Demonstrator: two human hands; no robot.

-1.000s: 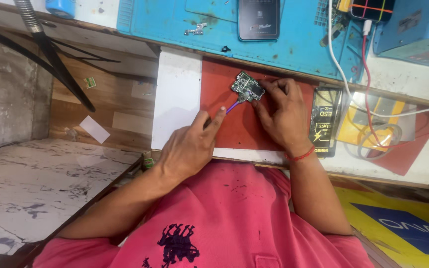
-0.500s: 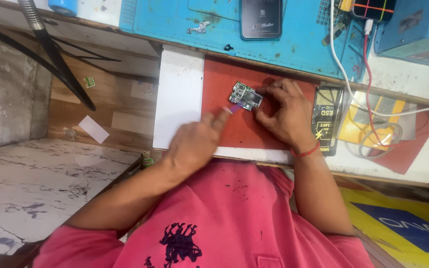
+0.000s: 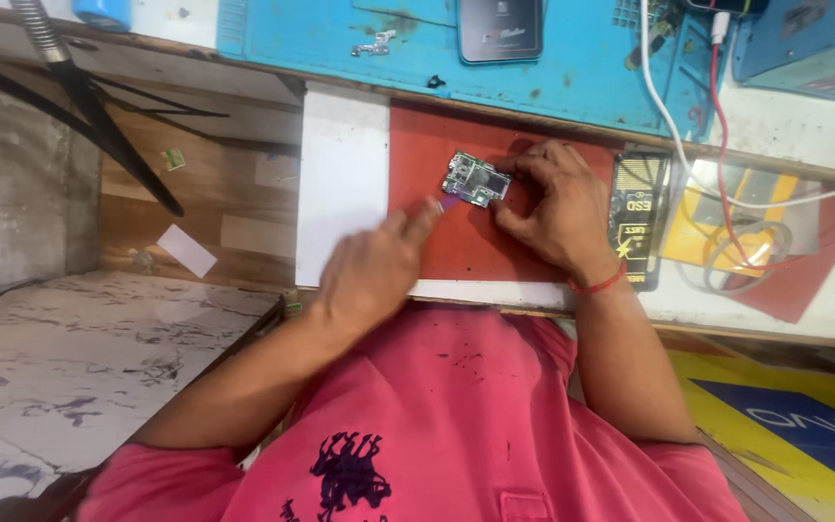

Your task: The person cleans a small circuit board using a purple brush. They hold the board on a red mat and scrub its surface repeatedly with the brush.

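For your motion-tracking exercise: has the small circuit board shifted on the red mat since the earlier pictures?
No. The circuit board sits at the same spot on the red mat, near its far edge, pinned by the right hand; only the camera view shifted slightly.

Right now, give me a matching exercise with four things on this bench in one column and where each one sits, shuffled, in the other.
Things:
1. circuit board
2. purple tool
3. black phone
4. red thread band

Places:
A. on the blue mat
B. around the right wrist
C. on the red mat, under the right hand fingertips
D. in the left hand

Pairs: 1-C, 2-D, 3-A, 4-B
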